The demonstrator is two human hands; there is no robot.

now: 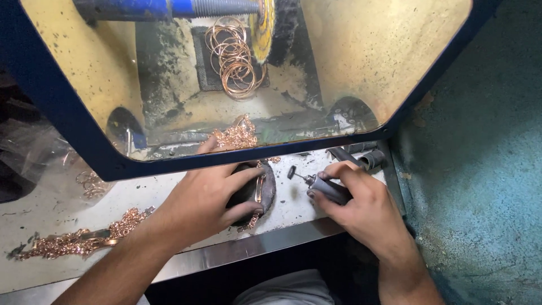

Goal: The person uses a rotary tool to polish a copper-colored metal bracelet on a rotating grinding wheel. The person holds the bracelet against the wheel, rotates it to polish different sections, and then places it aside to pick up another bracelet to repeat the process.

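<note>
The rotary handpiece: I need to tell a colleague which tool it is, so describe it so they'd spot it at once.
Start at the blue-framed polishing hood, then drop to the pale bench below it. On its right side the right hand grips a grey pen-like handpiece. Unlike the copper-coloured chains around it, it ends in a thin shaft with a small dark tip.

Dark rounded pad [252, 192] lies flat on the surface, a rose-gold chain piece [259, 189] draped across it. Grey rotary handpiece [327, 189] tilted, small black tip [291, 172] pointing toward the pad.
</note>
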